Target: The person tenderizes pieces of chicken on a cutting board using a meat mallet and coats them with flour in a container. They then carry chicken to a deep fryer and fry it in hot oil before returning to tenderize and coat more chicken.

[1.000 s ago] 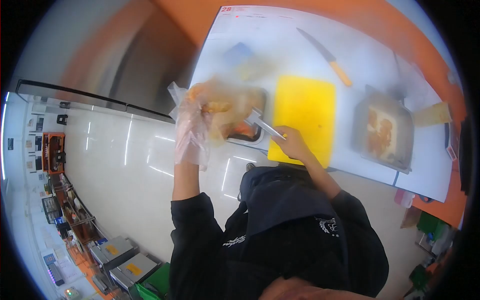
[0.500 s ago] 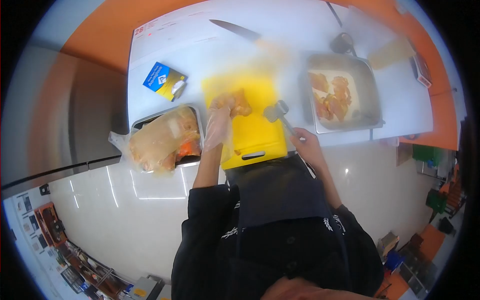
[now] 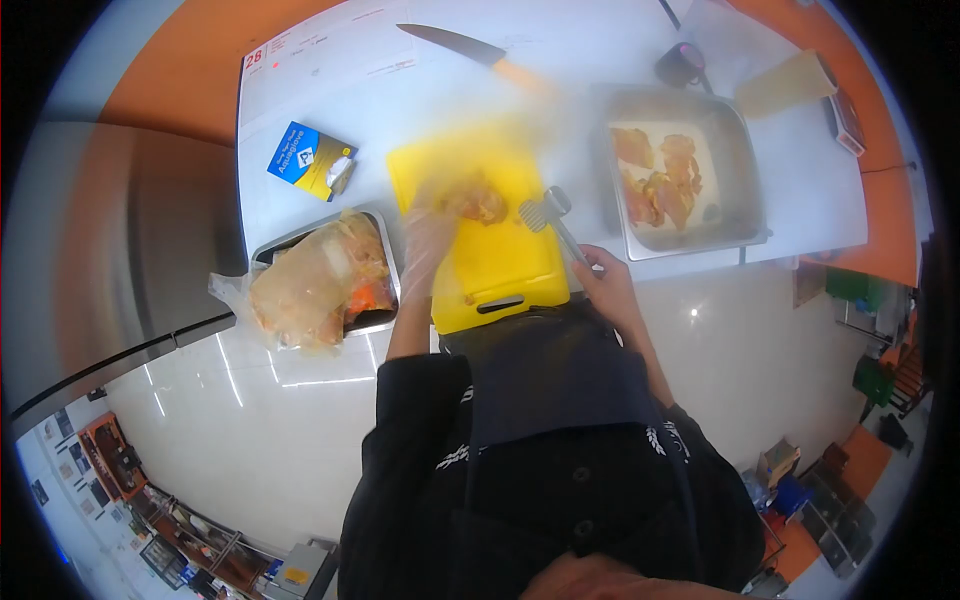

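Note:
A piece of raw meat (image 3: 478, 203) lies on the yellow cutting board (image 3: 520, 270). My left hand (image 3: 428, 235), in a clear plastic glove, is at the meat's left side; its fingers are smeared, so their grip is unclear. My right hand (image 3: 607, 280) is closed around the handle of a metal meat mallet (image 3: 548, 212), whose head is over the board's right edge. To the left, a plastic bag of meat (image 3: 305, 285) rests on a metal tray (image 3: 392, 255). More meat pieces sit in a deep metal pan (image 3: 745, 180) on the right.
A knife (image 3: 455, 42) lies behind the board, its handle hazy. The blue and yellow glove box (image 3: 308, 160) stands at the left. A dark round object (image 3: 680, 64) and a beige-sided container (image 3: 785, 85) are behind the pan. My apron touches the table's front edge.
My view has swung so the board is centred. My left hand has moved from the bagged meat to the board, where a meat piece now lies. The mallet has come to the board's right edge.

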{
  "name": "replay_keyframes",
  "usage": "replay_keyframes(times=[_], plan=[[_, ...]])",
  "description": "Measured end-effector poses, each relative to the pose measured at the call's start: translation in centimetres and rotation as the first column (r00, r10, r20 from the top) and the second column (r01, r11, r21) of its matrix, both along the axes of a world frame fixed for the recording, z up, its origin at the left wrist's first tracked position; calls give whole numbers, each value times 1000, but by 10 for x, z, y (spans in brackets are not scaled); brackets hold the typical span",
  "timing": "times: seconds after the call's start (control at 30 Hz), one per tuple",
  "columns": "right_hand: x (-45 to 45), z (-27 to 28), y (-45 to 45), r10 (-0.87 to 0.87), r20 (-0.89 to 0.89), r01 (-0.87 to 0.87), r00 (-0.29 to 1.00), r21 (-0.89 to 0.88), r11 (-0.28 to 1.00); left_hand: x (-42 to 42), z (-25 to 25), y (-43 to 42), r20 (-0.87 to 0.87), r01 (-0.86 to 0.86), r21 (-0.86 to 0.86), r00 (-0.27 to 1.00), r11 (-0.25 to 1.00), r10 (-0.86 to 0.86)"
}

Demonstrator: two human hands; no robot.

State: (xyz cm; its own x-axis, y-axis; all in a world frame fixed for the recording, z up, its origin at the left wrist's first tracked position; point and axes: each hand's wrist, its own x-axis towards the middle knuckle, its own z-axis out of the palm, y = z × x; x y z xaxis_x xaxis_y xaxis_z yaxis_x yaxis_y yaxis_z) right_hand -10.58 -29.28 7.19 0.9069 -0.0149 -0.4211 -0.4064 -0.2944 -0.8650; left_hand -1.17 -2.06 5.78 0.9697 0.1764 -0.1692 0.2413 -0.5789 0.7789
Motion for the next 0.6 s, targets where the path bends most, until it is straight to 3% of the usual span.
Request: replay_keyframes(times=[0.1, 0.2, 0.3, 0.43, 0.5, 0.6], plan=[[-1, -1, -1, -2, -2, 2, 1000, -19, 1000, 15, -4, -12, -98, 153, 124, 985, 980, -142], [0, 9, 0, 8, 45, -6, 999, -32, 999, 22, -2, -19, -273, 123, -26, 954, 992, -125], [-1, -6, -7, 55, 24, -54, 998, -2, 999, 30, -6, -25, -187, 239, 193, 961, 952, -203], [-4, -10, -10, 111, -160, -72, 981, 230, 971, 27, -22, -23, -266, 33, -302, 957, 953, -118], [-5, -18, -15, 195, -221, -111, 955, 344, 932, 22, -5, -26, -319, -95, -541, 942, 835, -99], [-7, 3, -7, 124, -272, 7, 954, 435, 900, 9, 16, -30, -252, -157, -754, 966, 638, -60]])
